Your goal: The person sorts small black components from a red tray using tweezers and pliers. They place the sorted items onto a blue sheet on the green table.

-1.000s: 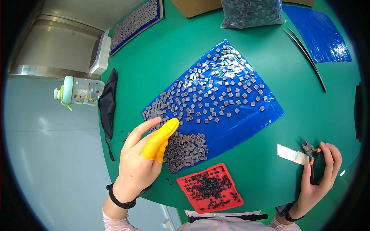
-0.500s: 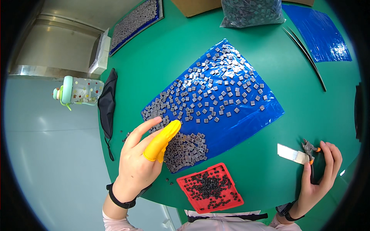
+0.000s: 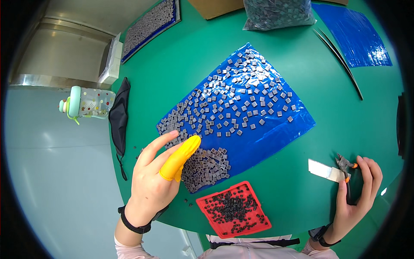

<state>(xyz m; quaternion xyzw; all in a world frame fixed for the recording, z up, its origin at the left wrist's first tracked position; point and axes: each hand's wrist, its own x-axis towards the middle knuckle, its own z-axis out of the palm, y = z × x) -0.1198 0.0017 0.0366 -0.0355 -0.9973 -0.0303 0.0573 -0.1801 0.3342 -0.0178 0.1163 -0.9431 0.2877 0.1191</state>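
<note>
A blue plastic sheet bears many small grey square pieces, spread loosely at its far side and heaped at its near left. Above its left part is my left hand, a yellow finger cot on one outstretched finger. The fingers are apart, and nothing shows between them; the thumb is mostly hidden. At the right, my right hand has its thumb and fingers around a pair of side cutters with black and orange handles. The cutters lie across one end of a flat metal strip.
A red tray of tiny black parts stands at the near edge. Black tweezers, another blue sheet and a bag of pieces lie farther back. At left are a black face mask and a bottle.
The table and everything on it have shifted slightly left in view. Both hands keep nearly the same pose, and nothing has been taken up or let go.
</note>
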